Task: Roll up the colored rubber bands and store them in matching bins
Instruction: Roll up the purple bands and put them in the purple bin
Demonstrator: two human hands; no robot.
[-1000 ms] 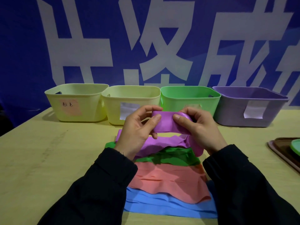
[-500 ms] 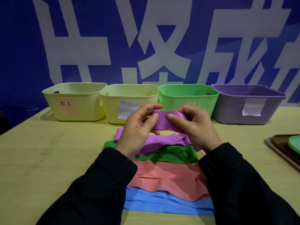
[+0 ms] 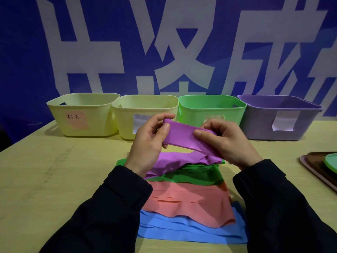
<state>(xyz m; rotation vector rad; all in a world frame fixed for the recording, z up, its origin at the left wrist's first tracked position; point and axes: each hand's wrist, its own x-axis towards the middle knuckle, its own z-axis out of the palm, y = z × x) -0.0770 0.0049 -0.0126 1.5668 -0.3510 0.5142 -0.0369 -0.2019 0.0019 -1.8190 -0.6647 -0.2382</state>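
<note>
At the near edge of the bench point(image 3: 45, 179) we see the flat bands overlapping like shingles: the blue band point(image 3: 191, 232) nearest, then the salmon-pink band point(image 3: 187, 199), then the green band point(image 3: 189, 175), with the free length of the purple band point(image 3: 184, 132) trailing onto the green one. Above them, over the middle of the bench, we find the purple band lifted clear and spanned between both hands. The left hand point(image 3: 147, 143) pinches its left end between thumb and forefinger; the right hand point(image 3: 228, 141) curls its grip around the right part, thumb on top, where the band appears to double over. We judge the material thin, light and limp, stretchy and somewhat tacky, so it should sag wherever unsupported and spring loose if released; we would hold it at the end and keep tension while rolling. Along the far edge stand four bins: a pale yellow bin point(image 3: 82, 115) with a pink label, a second pale yellow bin point(image 3: 145, 114), a green bin point(image 3: 211, 112) and the matching purple bin point(image 3: 279, 117). A brown tray point(image 3: 315, 165) sits at the right edge.
</note>
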